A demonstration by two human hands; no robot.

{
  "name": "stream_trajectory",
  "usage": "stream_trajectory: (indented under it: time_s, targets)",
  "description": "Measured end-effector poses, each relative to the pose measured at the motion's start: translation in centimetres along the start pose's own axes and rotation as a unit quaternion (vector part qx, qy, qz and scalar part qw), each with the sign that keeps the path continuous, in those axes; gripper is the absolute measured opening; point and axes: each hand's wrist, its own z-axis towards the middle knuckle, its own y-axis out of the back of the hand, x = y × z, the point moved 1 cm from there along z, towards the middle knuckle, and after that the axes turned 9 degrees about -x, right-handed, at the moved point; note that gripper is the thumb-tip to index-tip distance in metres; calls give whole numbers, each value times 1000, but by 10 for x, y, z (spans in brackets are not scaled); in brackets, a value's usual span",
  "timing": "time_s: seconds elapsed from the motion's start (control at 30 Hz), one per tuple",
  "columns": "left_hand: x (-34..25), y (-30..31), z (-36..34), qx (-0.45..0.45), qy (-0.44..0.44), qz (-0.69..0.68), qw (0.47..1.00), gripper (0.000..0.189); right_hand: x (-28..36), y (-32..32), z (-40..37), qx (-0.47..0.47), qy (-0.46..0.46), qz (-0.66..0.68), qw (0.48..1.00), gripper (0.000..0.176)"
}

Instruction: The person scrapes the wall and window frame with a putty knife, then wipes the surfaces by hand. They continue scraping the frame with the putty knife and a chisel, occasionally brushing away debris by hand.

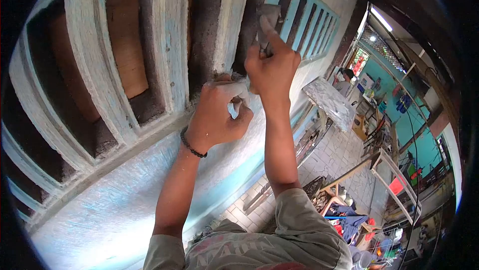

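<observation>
My right hand [273, 65] is raised against a slatted window frame [169, 45] and grips a putty knife [268, 18]. Its grey blade lies flat in the dark gap between two pale blue slats, with my forefinger stretched along it. My left hand [217, 118], with a black band at the wrist, is just below and to the left, at the frame's sill. It is closed on a flat tool smeared with white filler [227, 89]. The two hands nearly touch. The slats are streaked with white filler over worn blue paint.
A board coated in whitish filler [329, 103] juts out to the right of my hands. Beyond it the wall [124, 205] runs down a tiled passage with wooden frames [394, 180], clutter and coloured items. A person [345, 79] stands far off.
</observation>
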Motion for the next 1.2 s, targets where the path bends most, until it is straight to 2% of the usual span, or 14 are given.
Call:
stream_trajectory:
  time_s: [0.23, 0.43, 0.63, 0.77, 0.83, 0.93, 1.03, 1.13, 1.2]
  targets:
    - [-1, 0, -1, 13, 19, 13, 1000, 4, 11, -7, 26, 8, -63, 12, 998, 50]
    - [-1, 2, 0, 21, 32, -3, 999, 5, 2, -9, 7, -30, -14, 8, 999, 48]
    - [-1, 2, -1, 24, 0, 30, 999, 3, 2, -15, 38, -51, 36, 16, 998, 51]
    - [0, 5, -1, 46, -6, 26, 999, 3, -3, -9, 29, -26, -2, -1, 1000, 52]
    - [-2, 3, -1, 29, 6, 16, 999, 3, 0, -4, 32, -5, -35, 9, 999, 52]
    - [-4, 2, 0, 22, 21, -2, 1000, 4, -11, -13, 47, -45, 68, 4, 997, 53]
    - [-6, 4, 2, 17, 21, -2, 1000, 4, -13, -16, 39, -71, 121, -74, 987, 53]
    - [-2, 5, 0, 29, -11, 28, 999, 2, 1, -7, 33, 13, -38, 23, 999, 48]
    - [0, 6, -1, 36, -19, 35, 999, 3, -9, -13, 41, -38, 56, -17, 998, 50]
